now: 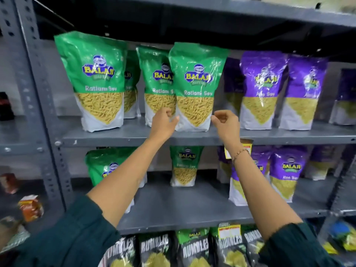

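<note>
A green Ratlami Sev bag (196, 87) stands upright at the front of the upper grey shelf (134, 134). My left hand (163, 122) is at its lower left edge, with the thumb touching the bag and the fingers loosely bent beside it. My right hand (225, 122) is at its lower right edge, with loosely curled fingertips just meeting the bag's side. Neither hand wraps around the bag. A second green bag (156, 83) stands just behind it on the left, and a third green bag (94, 79) stands further left.
Purple Aloo Sev bags (262, 89) fill the right of the same shelf. The lower shelf (183, 209) carries more green and purple bags with bare space in its middle. Black Rumbles packets (194, 249) line the bottom row. A grey perforated upright (36, 93) stands on the left.
</note>
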